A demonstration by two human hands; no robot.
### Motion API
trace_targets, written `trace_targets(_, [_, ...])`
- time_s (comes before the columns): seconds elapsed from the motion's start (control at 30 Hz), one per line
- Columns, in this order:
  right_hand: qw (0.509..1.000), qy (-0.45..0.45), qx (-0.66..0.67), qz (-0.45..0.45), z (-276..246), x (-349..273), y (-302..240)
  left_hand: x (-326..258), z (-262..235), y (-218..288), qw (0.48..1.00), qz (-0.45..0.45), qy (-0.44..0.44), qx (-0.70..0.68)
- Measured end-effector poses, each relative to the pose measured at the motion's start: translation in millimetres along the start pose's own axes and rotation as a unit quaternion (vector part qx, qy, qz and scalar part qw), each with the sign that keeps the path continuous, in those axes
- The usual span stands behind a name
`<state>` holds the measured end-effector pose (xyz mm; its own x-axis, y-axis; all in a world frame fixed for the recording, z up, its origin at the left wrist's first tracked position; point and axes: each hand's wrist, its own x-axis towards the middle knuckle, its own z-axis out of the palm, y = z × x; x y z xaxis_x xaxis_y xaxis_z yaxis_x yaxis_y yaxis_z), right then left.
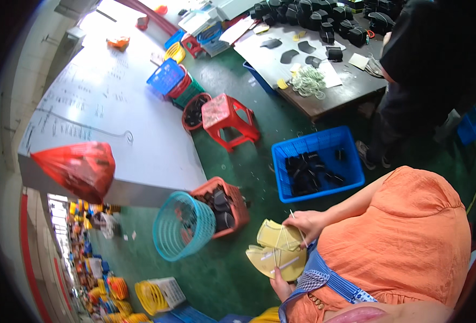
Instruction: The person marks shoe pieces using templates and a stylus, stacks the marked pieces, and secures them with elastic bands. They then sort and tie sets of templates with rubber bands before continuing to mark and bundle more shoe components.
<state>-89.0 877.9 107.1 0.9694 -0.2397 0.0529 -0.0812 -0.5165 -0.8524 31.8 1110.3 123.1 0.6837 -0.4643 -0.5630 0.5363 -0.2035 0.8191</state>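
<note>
Dark green floor [227, 280] spreads below my head camera, with a long white-topped bench [157, 151] on the left carrying a knotted red translucent plastic bag [81, 169]. Near the lower right I have both bare hands on two pale-yellow bundles of thin curved pieces, held in front of the orange blouse [394, 247] and well above the floor. My left hand [282, 286] has its grip clamped on the lower yellow bundle [292, 266], thumb over its face. My right hand [307, 225] has its grip closed at the edge of the upper yellow bundle [270, 234], a thin white cord [285, 237] running across the pieces and by the fingers. Beyond them I see a blue rectangular plastic basket [324, 192] holding black pieces, and a round turquoise mesh basket [184, 231] against an orange plastic crate [239, 202]. Farther up, a dark-topped bench [353, 89] bears a heap of pale cord [309, 81] and many black padded pieces [318, 21]; a person in dark clothes [432, 59] stands beside it.
</note>
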Motion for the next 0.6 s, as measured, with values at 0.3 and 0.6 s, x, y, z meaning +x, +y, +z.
trace_targets(0.3, [0.945,0.183,-0.031,0.270,-44,157,72,248,-11,156,0.995,-0.049,-0.058,0.059])
trace_targets(0.6, [0.832,0.335,0.021,0.442,-48,225,96,463,118,279,0.926,-0.048,-0.309,0.209])
